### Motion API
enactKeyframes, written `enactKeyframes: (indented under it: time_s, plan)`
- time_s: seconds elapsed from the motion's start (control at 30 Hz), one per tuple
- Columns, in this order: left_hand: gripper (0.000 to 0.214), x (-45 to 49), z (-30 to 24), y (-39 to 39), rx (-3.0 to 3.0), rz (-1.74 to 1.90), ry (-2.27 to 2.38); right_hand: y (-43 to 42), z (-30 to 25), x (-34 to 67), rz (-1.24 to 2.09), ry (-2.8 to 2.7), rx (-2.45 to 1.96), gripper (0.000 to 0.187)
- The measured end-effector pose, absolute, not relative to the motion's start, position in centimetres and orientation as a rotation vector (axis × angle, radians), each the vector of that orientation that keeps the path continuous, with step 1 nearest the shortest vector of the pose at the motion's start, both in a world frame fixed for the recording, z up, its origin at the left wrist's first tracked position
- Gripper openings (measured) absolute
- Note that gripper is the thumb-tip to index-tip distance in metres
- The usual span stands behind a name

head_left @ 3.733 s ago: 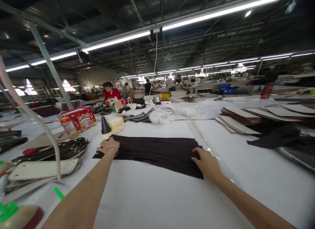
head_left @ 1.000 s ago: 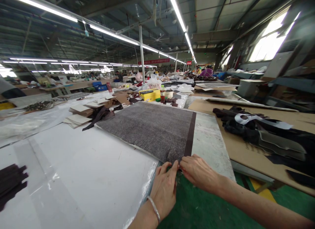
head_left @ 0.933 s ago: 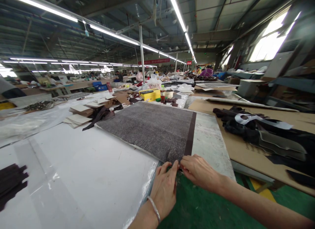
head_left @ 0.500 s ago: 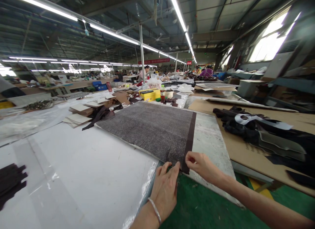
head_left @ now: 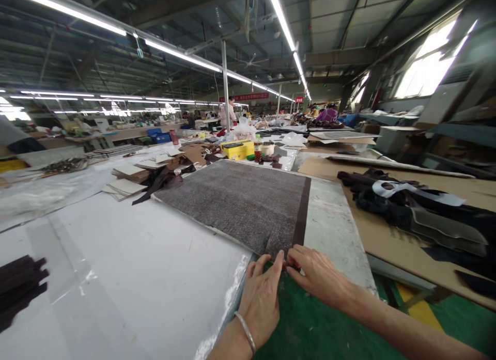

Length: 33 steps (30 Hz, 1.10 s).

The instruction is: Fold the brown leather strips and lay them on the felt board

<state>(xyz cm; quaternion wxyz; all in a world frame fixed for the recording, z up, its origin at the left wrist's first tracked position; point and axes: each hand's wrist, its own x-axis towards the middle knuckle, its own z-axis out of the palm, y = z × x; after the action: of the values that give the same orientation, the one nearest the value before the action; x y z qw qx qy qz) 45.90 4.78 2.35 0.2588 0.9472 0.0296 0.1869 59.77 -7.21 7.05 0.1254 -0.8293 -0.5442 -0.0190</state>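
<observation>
Lengthwise, the dark strip [head_left: 303,213] runs forward, right fingers [head_left: 297,251] pinching its near end, left fingers' [head_left: 278,267] grip unclear.

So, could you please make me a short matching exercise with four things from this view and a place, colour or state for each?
Things:
1. Left hand
2. Dark strip
3. Yellow box
4. Floor

Places, colours and states:
A. Mostly green
B. Just beyond the far edge of the speckled sheet
C. Has a silvery bracelet at its wrist
D. Runs along the right-hand edge of the speckled sheet

Right pairs: 1-C, 2-D, 3-B, 4-A
</observation>
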Motion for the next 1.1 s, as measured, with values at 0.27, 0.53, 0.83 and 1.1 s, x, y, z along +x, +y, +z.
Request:
enactKeyframes:
  time_s: [0.27,0.53,0.83,1.1]
  plan:
    - [0.089,45.9,2.4,4.7,2.577,0.517,0.094,-6.9,7.0,60.0,-0.018,-1.495,-2.403,0.015]
    - [0.085,45.8,2.4,4.3,2.633,0.534,0.08,-7.7,8.3,61.8,0.094,-1.36,-2.384,0.014]
    - [0.069,45.7,2.2,4.2,2.741,0.483,0.06,-8.3,7.7,63.5,-0.097,-1.347,-2.466,0.012]
    - [0.068,46.0,1.1,4.0,2.741,0.483,0.09,-9.4,13.5,73.0,-0.569,-1.114,-2.54,0.012]
